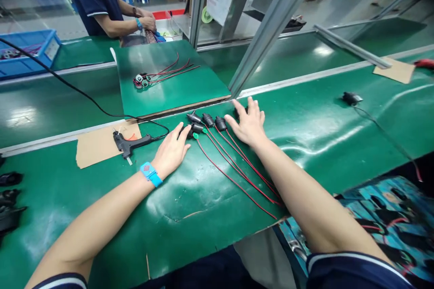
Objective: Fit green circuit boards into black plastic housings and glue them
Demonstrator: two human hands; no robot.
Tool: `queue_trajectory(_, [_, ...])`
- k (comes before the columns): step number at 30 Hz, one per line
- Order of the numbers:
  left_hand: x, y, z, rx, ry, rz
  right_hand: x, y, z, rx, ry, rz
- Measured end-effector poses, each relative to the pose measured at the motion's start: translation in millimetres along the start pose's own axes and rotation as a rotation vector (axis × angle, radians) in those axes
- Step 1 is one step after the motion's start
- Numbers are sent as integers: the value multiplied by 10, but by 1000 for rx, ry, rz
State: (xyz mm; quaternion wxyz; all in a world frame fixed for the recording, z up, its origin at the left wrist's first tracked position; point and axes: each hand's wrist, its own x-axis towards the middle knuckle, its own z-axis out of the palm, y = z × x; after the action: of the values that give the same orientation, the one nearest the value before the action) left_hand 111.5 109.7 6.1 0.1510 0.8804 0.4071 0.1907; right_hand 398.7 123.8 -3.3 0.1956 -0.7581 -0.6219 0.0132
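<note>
Several small black cylindrical parts (208, 120) with red wires (233, 167) lie in a cluster on the green bench, between my two hands. Two of them show green ends (195, 136). My left hand (172, 150), with a blue wrist strap (151, 174), reaches the left side of the cluster; its fingers are stretched out over or against a black part. My right hand (250, 125) is spread at the cluster's right side, and a dark part shows partly hidden behind its fingers. Whether either hand presses on a part I cannot tell.
A black glue gun (130, 143) lies on cardboard (91, 146) at left, its cord running back. A raised green board (162, 95) bears wired parts (141, 80). A metal post (267, 36) stands behind my right hand. A co-worker's hands (147, 22) work beyond. A tray (359, 198) sits lower right.
</note>
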Motion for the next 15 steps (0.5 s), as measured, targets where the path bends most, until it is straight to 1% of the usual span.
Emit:
queue_trajectory(1, [52, -25, 14, -23, 18, -23, -44, -144, -6, -4, -13, -72])
queue_trajectory(2, [109, -47, 29, -39, 34, -37, -90, -300, -2, -15, -34, -179])
queue_trajectory(4, [217, -73, 58, -53, 58, -55, -164, -612, 46, -56, -76, -388])
queue_trajectory(5, [258, -79, 68, -62, 72, -64, -185, -746, 87, -78, -93, -455])
queue_trajectory(6, [285, -78, 73, -70, 89, -71, -194, -858, 134, -95, -103, -493])
queue_trajectory(8, [282, -63, 59, -82, 124, -71, -182, -999, 232, -115, -102, -508])
queue_trajectory(11, [109, -8, -31, -89, 142, -22, -140, -1034, 339, -129, -58, -503])
queue_trajectory(13, [-112, 32, -132, -96, 116, 57, -126, -969, 371, -142, -20, -498])
queue_trajectory(15, [-388, 51, -255, -106, 77, 154, -125, -850, 374, -154, 19, -478])
